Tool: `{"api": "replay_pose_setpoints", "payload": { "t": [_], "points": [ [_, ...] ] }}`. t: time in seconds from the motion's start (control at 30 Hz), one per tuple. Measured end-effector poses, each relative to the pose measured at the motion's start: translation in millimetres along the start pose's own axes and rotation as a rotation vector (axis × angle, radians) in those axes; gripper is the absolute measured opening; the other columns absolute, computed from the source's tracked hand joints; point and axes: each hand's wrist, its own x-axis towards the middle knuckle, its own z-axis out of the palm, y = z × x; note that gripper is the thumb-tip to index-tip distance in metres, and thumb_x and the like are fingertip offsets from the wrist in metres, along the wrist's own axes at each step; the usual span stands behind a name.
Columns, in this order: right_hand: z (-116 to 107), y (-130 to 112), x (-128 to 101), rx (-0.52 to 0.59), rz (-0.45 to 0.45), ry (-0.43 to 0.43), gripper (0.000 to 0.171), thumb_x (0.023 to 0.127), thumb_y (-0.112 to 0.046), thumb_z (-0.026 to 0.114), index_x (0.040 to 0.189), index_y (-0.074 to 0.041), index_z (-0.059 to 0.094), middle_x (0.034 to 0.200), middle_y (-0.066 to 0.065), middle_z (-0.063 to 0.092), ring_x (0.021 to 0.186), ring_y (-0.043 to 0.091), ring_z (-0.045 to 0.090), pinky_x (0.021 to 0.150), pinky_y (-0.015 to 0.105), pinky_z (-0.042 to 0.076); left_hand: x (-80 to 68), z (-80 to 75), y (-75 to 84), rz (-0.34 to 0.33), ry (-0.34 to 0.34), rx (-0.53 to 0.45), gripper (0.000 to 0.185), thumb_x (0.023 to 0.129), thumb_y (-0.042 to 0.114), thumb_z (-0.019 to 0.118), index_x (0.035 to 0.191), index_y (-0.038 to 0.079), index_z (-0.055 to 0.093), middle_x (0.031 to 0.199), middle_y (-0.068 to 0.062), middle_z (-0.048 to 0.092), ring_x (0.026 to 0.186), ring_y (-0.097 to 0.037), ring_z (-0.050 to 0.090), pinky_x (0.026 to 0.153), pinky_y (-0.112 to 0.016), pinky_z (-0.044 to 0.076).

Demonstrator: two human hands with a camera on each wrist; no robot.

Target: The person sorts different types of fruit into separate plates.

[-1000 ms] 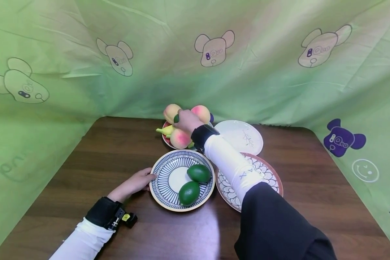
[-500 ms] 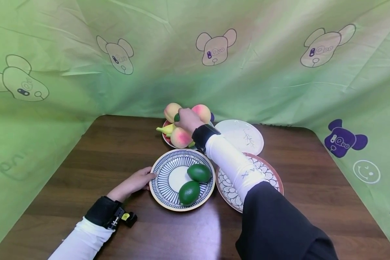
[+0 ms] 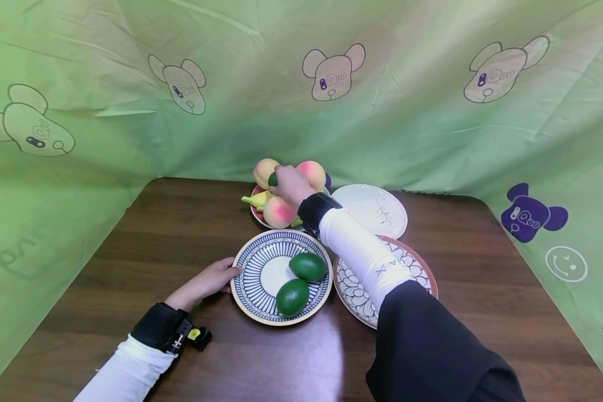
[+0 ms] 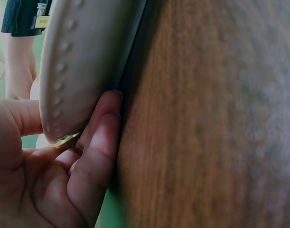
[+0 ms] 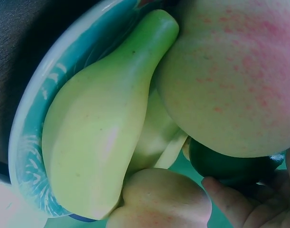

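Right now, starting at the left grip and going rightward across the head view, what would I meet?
Left grip → blue-patterned plate → brown-rimmed plate → purple printed bear.

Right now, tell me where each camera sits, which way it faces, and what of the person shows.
Head: on the head, facing forward and down over the table; left hand, right hand and both forearms show.
Left wrist: on that wrist, facing the blue-patterned plate from the side; left hand close up, part of the right arm behind.
Right wrist: on that wrist, facing a bowl and peach; right hand partly shows.
Shared: head and right wrist both show the dark green fruit held.
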Motion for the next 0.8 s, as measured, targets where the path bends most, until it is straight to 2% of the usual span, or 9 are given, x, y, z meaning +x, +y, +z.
{"api": "replay_pose_setpoints", "payload": {
  "t": [0.23,0.63,0.8],
  "points": [
    [-1.8,0.4,-0.6,-0.020,-0.001,0.011,0.042,0.098,-0.029,0.069,0.129,-0.003,0.058,0.120,0.015,0.070,0.112,0.029,0.067,0.097,0.039,0.055,0.8,1.1,-2.1,0.034,-0.018,-0.036,0.046,0.105,0.012,0.041,0.139,-0.018,0.040,0.088,-0.002,0.066,0.071,-0.004,0.063,0.062,-0.020,0.053],
    [-5.4,-7.9,-5.0,0.018,-0.025,0.031,0.063,0.101,-0.032,0.065,0.151,-0.001,0.043,0.137,0.019,0.063,0.125,0.030,0.063,0.106,0.038,0.053,-0.5,2.4,-3.3,0.025,-0.008,-0.026,0.045,0.105,0.012,0.041,0.139,-0.018,0.040,0.089,-0.003,0.066,0.072,-0.005,0.063,0.063,-0.020,0.053],
    [-13.6,-12.7,-8.7,0.040,-0.069,0.048,0.057,0.101,-0.031,0.064,0.147,-0.001,0.047,0.130,0.016,0.065,0.118,0.027,0.064,0.100,0.035,0.055,-0.9,1.9,-2.2,0.027,-0.005,-0.017,0.046,0.105,0.012,0.042,0.140,-0.017,0.040,0.088,-0.002,0.066,0.072,-0.005,0.063,0.062,-0.020,0.052]
  ]
}}
